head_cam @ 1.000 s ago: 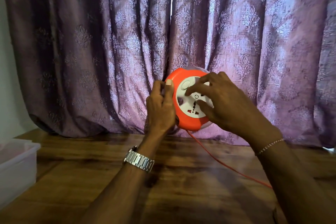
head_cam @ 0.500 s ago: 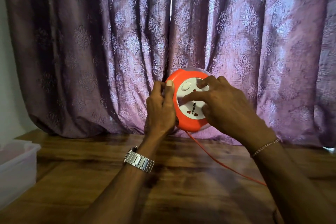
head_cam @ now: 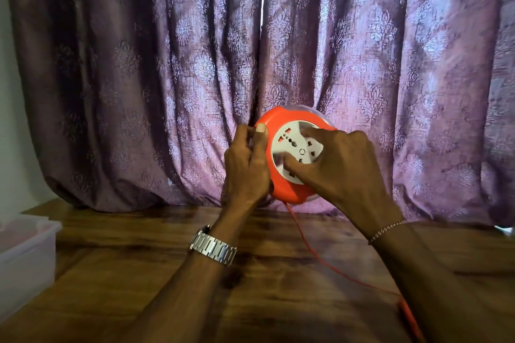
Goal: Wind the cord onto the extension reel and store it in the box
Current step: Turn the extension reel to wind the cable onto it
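Colours and patterns, head view

Reel (head_cam: 288, 188): bright orange body, white round socket face (head_cam: 295, 147) with dark pin holes and two small red marks near its top left. Clear, pale rim shows behind the orange at the top.
Cord (head_cam: 312, 252): orange, same shade as the reel.
Curtain (head_cam: 139, 64): dusty purple-mauve, woven texture, repeated paler damask motifs in a diamond lattice; darker in the folds on the left, lighter on the right.
Table (head_cam: 125, 273): dark brown wood grain with blackish streaks.
Box (head_cam: 25, 262): translucent white, faint pink tint inside.
Watch (head_cam: 213, 246): silver metal link band.
Bracelet (head_cam: 386, 230): thin silver chain.
Wall (head_cam: 11, 147) at far left: pale grey-green.
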`<action>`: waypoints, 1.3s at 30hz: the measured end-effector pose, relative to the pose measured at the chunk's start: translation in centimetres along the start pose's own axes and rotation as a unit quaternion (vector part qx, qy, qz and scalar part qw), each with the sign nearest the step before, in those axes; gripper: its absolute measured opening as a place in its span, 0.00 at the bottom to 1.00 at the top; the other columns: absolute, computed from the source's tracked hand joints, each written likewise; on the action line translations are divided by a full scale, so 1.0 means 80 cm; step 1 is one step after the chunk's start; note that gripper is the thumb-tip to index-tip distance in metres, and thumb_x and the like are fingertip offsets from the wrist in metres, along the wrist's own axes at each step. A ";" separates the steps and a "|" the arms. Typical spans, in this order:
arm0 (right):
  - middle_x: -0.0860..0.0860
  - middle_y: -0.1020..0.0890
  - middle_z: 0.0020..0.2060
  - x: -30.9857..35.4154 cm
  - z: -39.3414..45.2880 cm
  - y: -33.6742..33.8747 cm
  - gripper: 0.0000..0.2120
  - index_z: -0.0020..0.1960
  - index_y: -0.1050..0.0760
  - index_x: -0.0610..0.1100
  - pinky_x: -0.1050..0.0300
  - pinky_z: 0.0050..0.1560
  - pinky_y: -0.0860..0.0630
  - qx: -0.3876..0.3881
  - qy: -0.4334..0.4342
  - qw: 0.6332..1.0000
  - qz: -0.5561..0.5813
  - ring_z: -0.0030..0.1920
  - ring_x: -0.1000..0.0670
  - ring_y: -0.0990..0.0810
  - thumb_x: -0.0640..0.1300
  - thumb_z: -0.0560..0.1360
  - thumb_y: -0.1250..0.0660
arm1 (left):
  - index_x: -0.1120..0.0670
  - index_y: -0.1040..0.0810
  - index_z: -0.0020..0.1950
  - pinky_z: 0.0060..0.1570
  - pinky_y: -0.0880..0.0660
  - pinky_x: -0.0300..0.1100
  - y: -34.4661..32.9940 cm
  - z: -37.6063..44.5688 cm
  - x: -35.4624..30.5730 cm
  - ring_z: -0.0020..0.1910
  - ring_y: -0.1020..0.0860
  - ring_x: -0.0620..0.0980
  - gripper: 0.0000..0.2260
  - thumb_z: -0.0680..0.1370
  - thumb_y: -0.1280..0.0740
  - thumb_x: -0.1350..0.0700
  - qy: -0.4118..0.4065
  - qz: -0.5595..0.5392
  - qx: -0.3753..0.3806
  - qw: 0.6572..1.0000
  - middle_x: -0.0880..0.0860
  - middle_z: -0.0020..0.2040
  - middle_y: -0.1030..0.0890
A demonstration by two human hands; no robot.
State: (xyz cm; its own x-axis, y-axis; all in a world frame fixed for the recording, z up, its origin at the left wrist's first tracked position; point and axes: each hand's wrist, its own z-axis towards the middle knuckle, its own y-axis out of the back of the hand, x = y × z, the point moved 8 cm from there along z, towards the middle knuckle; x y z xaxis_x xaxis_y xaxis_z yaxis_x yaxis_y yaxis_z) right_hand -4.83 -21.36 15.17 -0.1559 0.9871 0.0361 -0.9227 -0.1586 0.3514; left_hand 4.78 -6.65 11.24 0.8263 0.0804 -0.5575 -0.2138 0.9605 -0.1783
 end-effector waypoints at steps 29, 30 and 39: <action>0.48 0.16 0.40 0.000 0.001 0.001 0.29 0.62 0.24 0.60 0.51 0.44 0.21 0.083 0.040 0.996 0.015 0.43 0.43 0.17 0.67 0.62 0.34 | 0.51 0.28 0.41 0.39 0.26 0.57 0.003 -0.003 -0.004 0.33 0.27 0.50 0.14 0.81 0.40 0.43 0.001 0.008 -0.015 1.000 0.47 0.31 0.24; 0.49 0.15 0.39 -0.004 0.002 0.002 0.30 0.61 0.22 0.57 0.51 0.46 0.21 0.054 0.013 0.998 0.031 0.42 0.44 0.16 0.69 0.63 0.34 | 0.50 0.29 0.40 0.39 0.26 0.56 0.002 -0.003 -0.005 0.33 0.28 0.48 0.14 0.81 0.40 0.43 0.002 0.006 -0.013 1.000 0.47 0.31 0.25; 0.47 0.16 0.42 -0.010 0.007 0.004 0.16 0.54 0.24 0.50 0.48 0.44 0.23 0.074 -0.016 0.997 -0.017 0.46 0.40 0.19 0.59 0.73 0.37 | 0.53 0.27 0.43 0.39 0.25 0.56 -0.003 -0.009 -0.003 0.36 0.22 0.53 0.16 0.81 0.41 0.42 0.005 0.013 0.003 1.000 0.49 0.33 0.21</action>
State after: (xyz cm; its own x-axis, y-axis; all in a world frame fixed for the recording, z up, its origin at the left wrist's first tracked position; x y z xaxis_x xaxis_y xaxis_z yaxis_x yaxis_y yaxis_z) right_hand -4.81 -22.21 15.78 -0.1123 0.9923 0.0515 -0.8649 -0.1231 0.4866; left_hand 4.25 -7.13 10.84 0.8153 0.1027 -0.5698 -0.2319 0.9597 -0.1589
